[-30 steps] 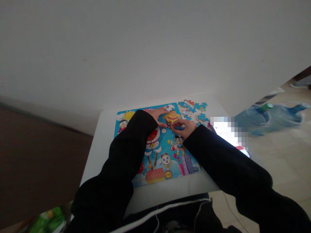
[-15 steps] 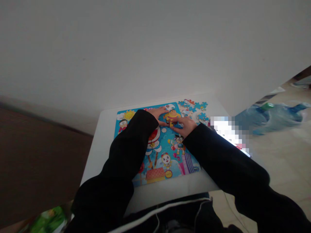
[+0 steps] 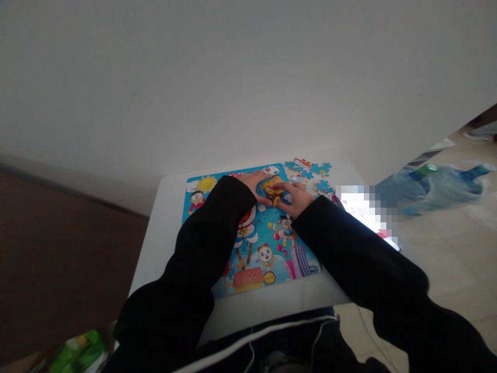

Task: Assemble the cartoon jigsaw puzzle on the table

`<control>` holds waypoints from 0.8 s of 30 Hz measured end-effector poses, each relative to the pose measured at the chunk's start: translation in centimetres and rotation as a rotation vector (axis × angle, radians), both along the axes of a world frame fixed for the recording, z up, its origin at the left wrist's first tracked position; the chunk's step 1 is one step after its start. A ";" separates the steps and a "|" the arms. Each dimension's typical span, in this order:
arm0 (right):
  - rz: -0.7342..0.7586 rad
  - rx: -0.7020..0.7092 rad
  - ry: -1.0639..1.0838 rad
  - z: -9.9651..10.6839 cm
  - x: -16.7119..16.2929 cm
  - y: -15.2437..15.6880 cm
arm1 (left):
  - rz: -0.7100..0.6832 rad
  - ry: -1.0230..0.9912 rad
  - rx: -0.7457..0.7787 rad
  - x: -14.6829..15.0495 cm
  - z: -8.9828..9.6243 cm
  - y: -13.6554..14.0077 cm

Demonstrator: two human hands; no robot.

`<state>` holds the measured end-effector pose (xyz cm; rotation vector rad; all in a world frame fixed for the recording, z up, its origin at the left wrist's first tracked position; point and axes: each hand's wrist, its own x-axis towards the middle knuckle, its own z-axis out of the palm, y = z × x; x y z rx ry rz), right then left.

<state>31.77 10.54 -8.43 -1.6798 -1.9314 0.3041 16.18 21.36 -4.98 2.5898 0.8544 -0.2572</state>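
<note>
A blue cartoon jigsaw puzzle (image 3: 264, 228) lies flat on a small white table. Over its upper part is my left hand (image 3: 254, 185), fingers stretched out and resting on the picture beside a yellow cartoon figure. My right hand (image 3: 297, 198) comes in from the other side, thumb and forefinger pinching a yellow jigsaw piece (image 3: 276, 201) at the figure's lower body. A dark brown patch shows around that piece. The fingers partly hide the figure and the piece's outline.
Loose jigsaw pieces (image 3: 310, 170) lie in a pile at the table's back right. Next to my right sleeve is a bright, blurred-out screen (image 3: 363, 212). A wall stands behind the white table (image 3: 155, 228). Wrapped plastic bottles (image 3: 438, 189) lie on the floor at right.
My right hand has shifted slightly, and the yellow figure's lower part now looks broken up, with brown showing where it was whole. The left hand stays nearly in place.
</note>
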 end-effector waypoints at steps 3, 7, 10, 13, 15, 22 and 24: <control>0.056 -0.019 0.019 0.1 0.0 0.0 | 0.003 0.004 0.032 0.4 -0.2 -0.1; 0.117 -0.013 0.059 -0.2 0.2 0.3 | -0.012 0.001 0.018 0.3 -0.2 0.1; 0.126 -0.011 0.084 -0.5 0.4 0.6 | -0.009 -0.007 -0.004 0.1 -0.1 0.5; 0.102 -0.016 0.070 -0.6 0.5 0.6 | -0.016 -0.005 -0.017 -0.2 -0.2 0.8; 0.077 -0.017 0.047 -0.6 0.4 0.5 | -0.028 -0.015 -0.020 -0.3 -0.3 1.0; 0.048 -0.001 0.047 -0.8 0.4 0.5 | -0.023 -0.048 -0.015 -0.6 -0.7 1.2; 0.054 0.011 0.078 -1.1 0.5 0.6 | -0.020 -0.048 -0.017 -0.6 -0.6 1.1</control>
